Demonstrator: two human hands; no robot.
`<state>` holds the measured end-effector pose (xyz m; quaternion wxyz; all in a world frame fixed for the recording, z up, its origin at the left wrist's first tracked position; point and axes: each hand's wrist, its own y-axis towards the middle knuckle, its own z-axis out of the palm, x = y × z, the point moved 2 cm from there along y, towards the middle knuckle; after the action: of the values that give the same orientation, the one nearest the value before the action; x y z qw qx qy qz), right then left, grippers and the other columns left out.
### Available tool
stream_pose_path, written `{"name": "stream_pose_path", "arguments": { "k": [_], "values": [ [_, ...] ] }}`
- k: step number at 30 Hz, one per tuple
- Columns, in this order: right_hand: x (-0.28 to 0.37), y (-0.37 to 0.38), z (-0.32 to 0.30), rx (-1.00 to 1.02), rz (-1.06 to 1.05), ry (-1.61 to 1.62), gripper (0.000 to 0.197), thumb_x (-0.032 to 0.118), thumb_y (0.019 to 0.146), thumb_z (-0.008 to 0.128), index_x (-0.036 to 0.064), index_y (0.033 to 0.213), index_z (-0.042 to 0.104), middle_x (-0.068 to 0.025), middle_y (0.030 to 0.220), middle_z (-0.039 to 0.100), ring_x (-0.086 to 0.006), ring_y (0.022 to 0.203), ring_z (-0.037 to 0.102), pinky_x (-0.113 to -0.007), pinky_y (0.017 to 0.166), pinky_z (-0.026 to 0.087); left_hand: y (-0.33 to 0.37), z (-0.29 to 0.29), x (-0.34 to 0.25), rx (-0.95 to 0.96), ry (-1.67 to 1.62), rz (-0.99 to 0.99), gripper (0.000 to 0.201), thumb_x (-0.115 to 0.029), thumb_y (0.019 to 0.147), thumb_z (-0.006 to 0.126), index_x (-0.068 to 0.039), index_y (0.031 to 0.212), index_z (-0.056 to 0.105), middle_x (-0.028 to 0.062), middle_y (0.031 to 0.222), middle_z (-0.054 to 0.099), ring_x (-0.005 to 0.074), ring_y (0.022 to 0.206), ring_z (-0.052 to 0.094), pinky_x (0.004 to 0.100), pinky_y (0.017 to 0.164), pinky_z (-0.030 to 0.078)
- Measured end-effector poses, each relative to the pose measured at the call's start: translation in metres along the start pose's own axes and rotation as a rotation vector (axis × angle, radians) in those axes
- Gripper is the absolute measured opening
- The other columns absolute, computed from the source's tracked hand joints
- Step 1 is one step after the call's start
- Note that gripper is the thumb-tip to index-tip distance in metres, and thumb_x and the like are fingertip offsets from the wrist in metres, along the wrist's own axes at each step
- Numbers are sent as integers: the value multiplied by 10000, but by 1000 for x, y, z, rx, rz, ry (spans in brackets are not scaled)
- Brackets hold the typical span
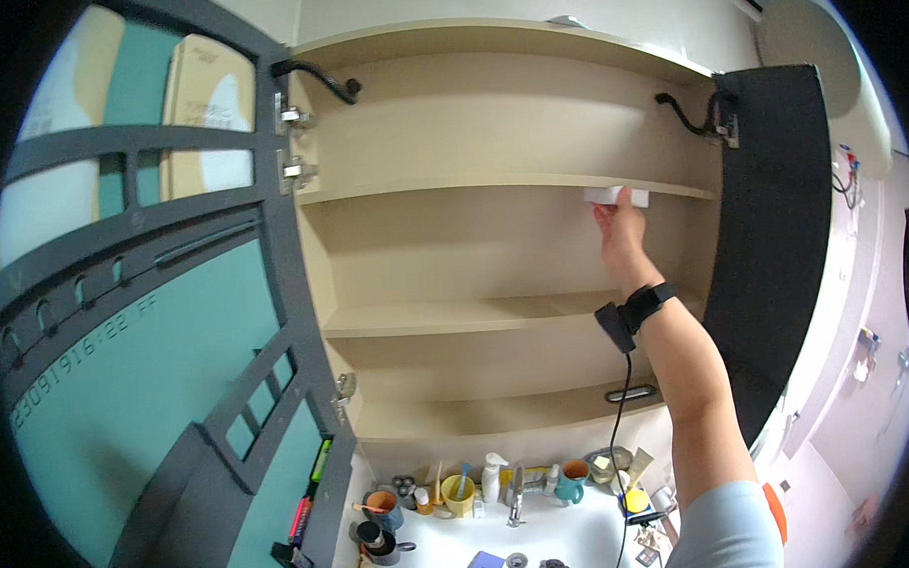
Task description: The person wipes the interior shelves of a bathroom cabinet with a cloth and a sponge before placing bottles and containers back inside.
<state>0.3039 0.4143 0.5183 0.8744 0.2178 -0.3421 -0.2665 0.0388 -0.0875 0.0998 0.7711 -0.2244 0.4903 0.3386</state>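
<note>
My right hand [623,223] is raised high into a beige cabinet, its fingers closed around a small white block [640,197] that looks like a sponge. The block is at the front edge of the upper shelf [511,183], toward its right end. I cannot make out how firmly it touches the wood. A black strap with a small box [628,318] sits on my right wrist, and a thin black cable hangs from it. My left hand is out of view.
A dark door organizer [273,240] stands swung out on the left, a black door [773,243] on the right. A dark oblong thing [630,392] lies on the lowest shelf. Below, cups, bottles and a tap [517,492] line a white sink [433,535].
</note>
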Motion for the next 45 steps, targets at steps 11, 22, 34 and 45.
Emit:
{"name": "stream_pose_path", "arguments": {
  "k": [11,22,34,45],
  "values": [
    [82,43,-107,-99,-23,-217,383,327,884,478,65,1155,412,-88,1033,502,-219,878,529,-389,746,474,-18,7,12,118,143,43,307,-153,888,488,-35,1169,458,58,858,541,145,640,480,302,581,436],
    [100,-13,-131,205,-413,-1662,535,159,797,532,95,1295,347,-127,1320,335,-326,1163,366,-445,959,325,-12,24,28,149,321,142,300,-146,890,480,-29,1165,457,49,805,507,134,577,410,265,535,390],
    [132,24,-109,718,-938,-2979,323,165,824,479,54,1118,552,-111,1331,359,-270,1234,301,-457,1031,179,28,34,72,312,-205,-157,264,-108,904,442,-19,1152,462,31,683,430,121,503,337,261,469,325],
    [117,45,-135,480,-1293,-2797,276,152,820,466,11,1003,619,-145,1242,462,-257,1185,363,-471,1009,201,39,59,79,406,-77,-113,180,-85,904,431,-7,1055,490,-9,596,314,90,469,248,248,438,241]
  ]
}}
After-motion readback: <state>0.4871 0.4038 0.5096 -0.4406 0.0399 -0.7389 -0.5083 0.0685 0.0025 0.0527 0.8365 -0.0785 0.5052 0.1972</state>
